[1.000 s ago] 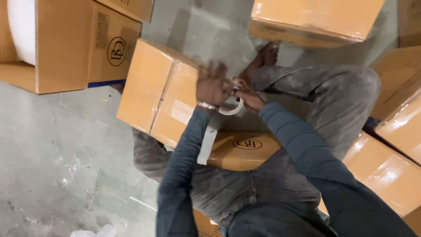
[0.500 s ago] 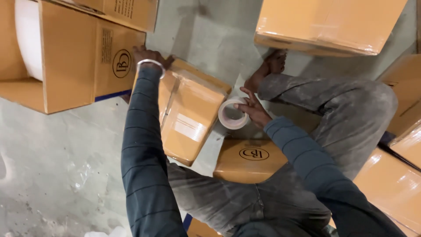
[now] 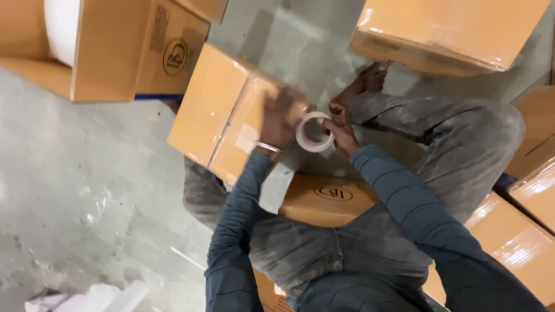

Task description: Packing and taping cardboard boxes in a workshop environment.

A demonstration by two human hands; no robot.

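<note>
**Taping a carton on your lap, roll in the right hand**

- Concrete floor [image 3: 87,190]: grey, scuffed, with white crumpled wrapping [image 3: 87,297] at the lower left
- Stacked cartons ring you: a large open carton [image 3: 115,52] upper left with a white roll inside, a taped carton [image 3: 451,32] upper right, more taped cartons [image 3: 520,231] at the right edge
- You sit on the floor, grey trousers, one bare foot [image 3: 364,84] tucked under the upper-right carton
- The cardboard box [image 3: 231,112] you are working on rests tilted across your lap, glossy clear tape already along its near face and a white label showing; a second flat cardboard piece [image 3: 329,199] lies below it on your thighs
- Your left hand [image 3: 280,118], blurred, is pressed flat on the box's upper edge, fingers spread and gripping nothing I can make out
- Your right hand [image 3: 341,133] is closed around the tape roll [image 3: 315,132], fingers hooked through its core, roll held just beside the box's corner and touching the left hand
- Judgement on progress: one face looks sealed; the corner under your hands looks in progress. Whether the remaining seams are taped is hidden from this angle
</note>
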